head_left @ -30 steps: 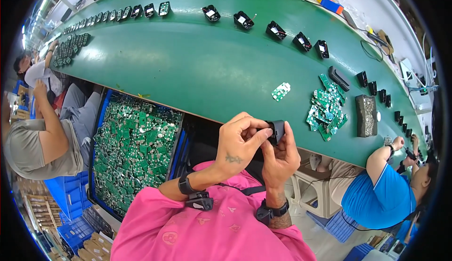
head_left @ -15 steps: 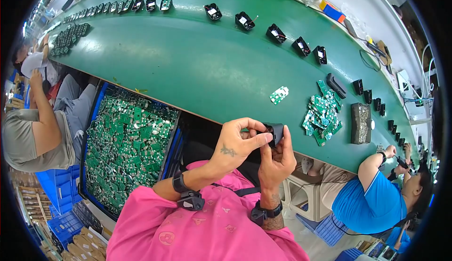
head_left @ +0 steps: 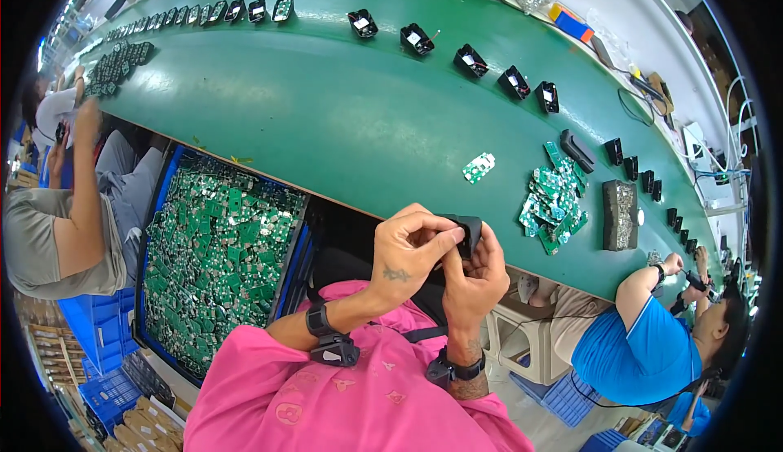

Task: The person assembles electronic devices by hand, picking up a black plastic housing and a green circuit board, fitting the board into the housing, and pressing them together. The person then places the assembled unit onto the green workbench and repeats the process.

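Observation:
A small black plastic housing [head_left: 469, 230] is held between both hands, just off the table's near edge. My left hand [head_left: 409, 255] pinches its left side with thumb and forefinger. From the right, my right hand [head_left: 477, 279] steadies it, fingers curled against it. What lies inside the housing is hidden by my fingers. Beyond my hands a single green circuit board [head_left: 479, 167] lies on the table. To its right is a loose pile of green circuit boards [head_left: 552, 207], with a black elongated case [head_left: 578, 151] beside the pile.
A blue-edged bin of circuit boards [head_left: 220, 256] stands left of me. Black housings [head_left: 418, 39] line the green table's [head_left: 326, 126] far side. A dark, rough block [head_left: 620, 216] sits right of the pile. Co-workers sit on the left [head_left: 69, 232] and right [head_left: 636, 330].
The housing has turned a little in my hands and my right fingers have curled in further. The co-worker on the left has raised a hand. My view has shifted slightly.

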A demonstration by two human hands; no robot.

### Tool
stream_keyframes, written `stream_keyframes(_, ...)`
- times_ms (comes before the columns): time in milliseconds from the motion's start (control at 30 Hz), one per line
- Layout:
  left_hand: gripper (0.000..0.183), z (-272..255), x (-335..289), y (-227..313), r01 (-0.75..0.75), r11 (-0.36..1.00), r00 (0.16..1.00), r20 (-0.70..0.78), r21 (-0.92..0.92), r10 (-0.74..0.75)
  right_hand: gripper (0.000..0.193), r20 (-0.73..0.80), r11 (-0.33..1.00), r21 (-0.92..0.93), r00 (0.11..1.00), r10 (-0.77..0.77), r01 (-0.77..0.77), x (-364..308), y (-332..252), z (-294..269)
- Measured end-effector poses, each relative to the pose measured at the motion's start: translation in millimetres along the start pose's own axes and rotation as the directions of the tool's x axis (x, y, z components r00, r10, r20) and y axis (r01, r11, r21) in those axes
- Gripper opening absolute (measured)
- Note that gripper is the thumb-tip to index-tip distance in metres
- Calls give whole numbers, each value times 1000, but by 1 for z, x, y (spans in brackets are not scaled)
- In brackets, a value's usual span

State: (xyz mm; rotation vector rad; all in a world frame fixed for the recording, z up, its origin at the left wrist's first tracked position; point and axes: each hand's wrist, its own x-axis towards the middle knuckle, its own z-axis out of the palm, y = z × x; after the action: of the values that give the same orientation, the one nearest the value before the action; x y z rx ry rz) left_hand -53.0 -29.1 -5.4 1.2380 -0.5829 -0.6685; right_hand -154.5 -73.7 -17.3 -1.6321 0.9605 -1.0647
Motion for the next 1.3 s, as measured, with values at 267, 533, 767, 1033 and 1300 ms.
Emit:
stream_keyframes(267, 11, -14, 13, 10, -176, 916, 980, -26, 361, 199, 48, -30, 915, 335, 968, 250, -226, 12, -7, -8)
stream_keyframes(533, 9, -13, 20, 9, -401, 799, 916, 185, 448, 356, 52, 27, 955, 252, 988, 152, -154, 7, 2, -5)
stream_keyframes(767, 8, -20, 18, 9, -497, 676, 868, 324, 545, 377, 41, 28, 913, 327, 969, 247, -242, 11, -4, -6)
stream_keyframes(1033, 6, -14, 20, 2, -446, 754, 895, 263, 482, 361, 36, -15, 960, 210, 981, 192, -185, 10, -2, 3)
stream_keyframes(1300, 7, -27, 20, 9, -297, 846, 955, 163, 442, 249, 41, 44, 966, 114, 972, 230, -233, 8, -4, 16)
